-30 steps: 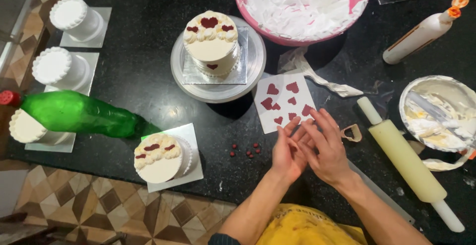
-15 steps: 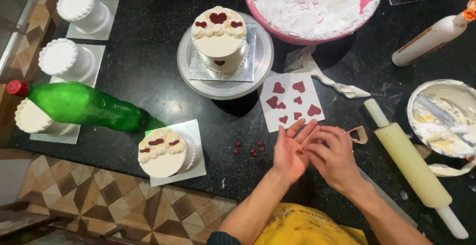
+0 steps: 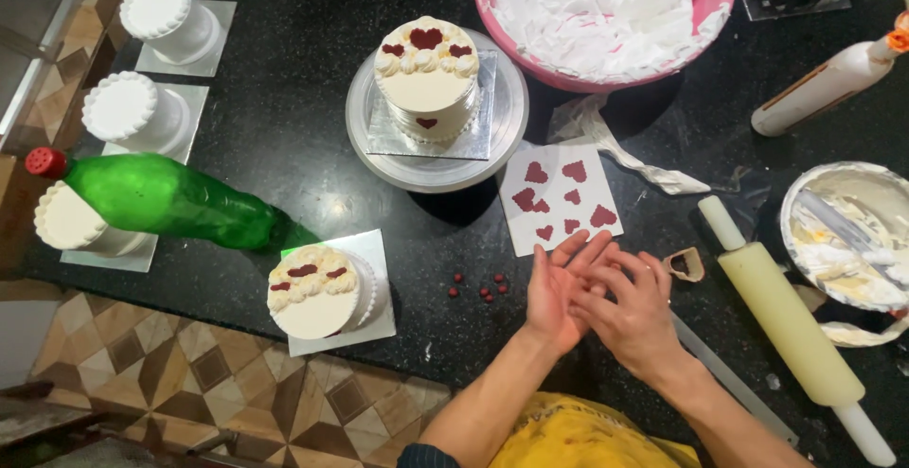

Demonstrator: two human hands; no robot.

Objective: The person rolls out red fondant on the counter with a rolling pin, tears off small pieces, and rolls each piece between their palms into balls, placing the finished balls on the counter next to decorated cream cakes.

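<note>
Two bare hands meet over the black counter (image 3: 284, 146) at about 5 o'clock in the view. The left hand (image 3: 554, 293) lies palm up, fingers stretched and spread toward 1 o'clock. The right hand (image 3: 636, 312) rests across it with fingers loosely curled, its tips pressing on the left palm; whether something small is pinched between them I cannot tell.

Just beyond the fingertips, toward 12 o'clock, lies a white sheet (image 3: 559, 198) carrying dark red hearts (image 3: 574, 171). A small heart cutter (image 3: 685, 264) sits at 3 o'clock of the right hand, near a pale rolling pin (image 3: 791, 326). A few red beads (image 3: 478, 290) lie at 9 o'clock of the left hand.

Farther out at 11 o'clock, a white cake topped with red hearts (image 3: 426, 75) stands on a turntable (image 3: 379, 156). Another decorated cake (image 3: 317, 288) sits at 9 o'clock, beside a green bottle (image 3: 166, 198).
</note>
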